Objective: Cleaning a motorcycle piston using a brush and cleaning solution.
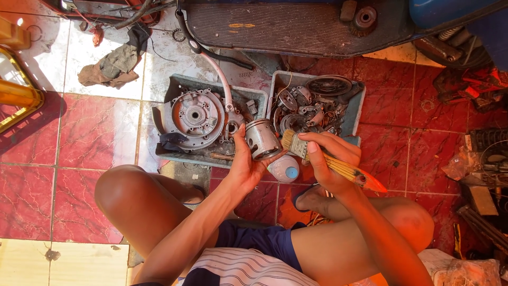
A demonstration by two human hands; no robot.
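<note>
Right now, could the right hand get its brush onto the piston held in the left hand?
Probably yes: the right hand holds the brush with bristles right beside the piston in the left hand; nothing lies between.

The left hand (244,168) grips a grey metal piston (262,139), its open end tilted toward the camera. The right hand (329,159) holds a yellow-handled paintbrush (332,163), bristles touching the piston's side. Beyond them sit two grey trays (174,87) of engine parts; a small bottle (284,168), probably plastic, lies below the piston.

Person, seated: bare arms and legs, both hands uncovered (left hand (244,164), right hand (330,159)), dark navy shorts (259,239), white top with thin dark stripes (238,269).
</note>
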